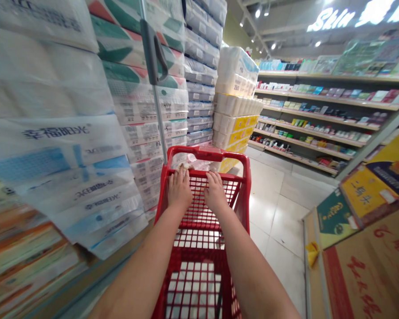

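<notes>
The bottom edge cuts off my forearms and the near end of the red basket. I cannot tell how firmly my left grip or right grip closes, nor what the pale lump by my left fingertips is. The gray pole leaves through the top; its foot hides behind the basket. The leftmost packs blur, the lit sign runs off right, and the shelved goods are too small to identify.

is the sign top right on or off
On: the sign glows bright white.
</notes>
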### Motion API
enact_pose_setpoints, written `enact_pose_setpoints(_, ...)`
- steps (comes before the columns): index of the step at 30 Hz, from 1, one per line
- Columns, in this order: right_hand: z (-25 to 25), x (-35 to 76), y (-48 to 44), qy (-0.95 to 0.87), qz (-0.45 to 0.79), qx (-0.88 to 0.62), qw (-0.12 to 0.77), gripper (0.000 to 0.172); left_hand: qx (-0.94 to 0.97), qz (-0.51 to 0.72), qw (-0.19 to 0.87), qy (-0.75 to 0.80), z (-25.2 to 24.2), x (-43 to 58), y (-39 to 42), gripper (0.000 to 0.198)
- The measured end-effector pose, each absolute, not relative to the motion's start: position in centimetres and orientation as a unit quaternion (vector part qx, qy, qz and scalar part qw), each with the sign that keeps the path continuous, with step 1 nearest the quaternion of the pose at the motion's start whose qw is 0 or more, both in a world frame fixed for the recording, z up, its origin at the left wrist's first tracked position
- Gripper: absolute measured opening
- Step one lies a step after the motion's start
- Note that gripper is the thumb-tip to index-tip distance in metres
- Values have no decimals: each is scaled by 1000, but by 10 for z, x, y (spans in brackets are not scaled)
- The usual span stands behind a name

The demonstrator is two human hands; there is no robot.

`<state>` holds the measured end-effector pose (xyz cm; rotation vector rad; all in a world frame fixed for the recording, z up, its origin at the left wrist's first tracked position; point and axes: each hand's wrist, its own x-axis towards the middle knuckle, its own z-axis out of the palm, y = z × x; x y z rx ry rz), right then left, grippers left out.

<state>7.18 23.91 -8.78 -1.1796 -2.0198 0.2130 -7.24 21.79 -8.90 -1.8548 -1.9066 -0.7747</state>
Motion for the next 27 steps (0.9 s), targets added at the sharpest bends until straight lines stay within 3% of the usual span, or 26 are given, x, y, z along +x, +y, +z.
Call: enact_pose_setpoints(27, -89, 71, 240, -791, 84, -462, 392, 66, -691, -255, 195, -648, -90, -66, 217, 53)
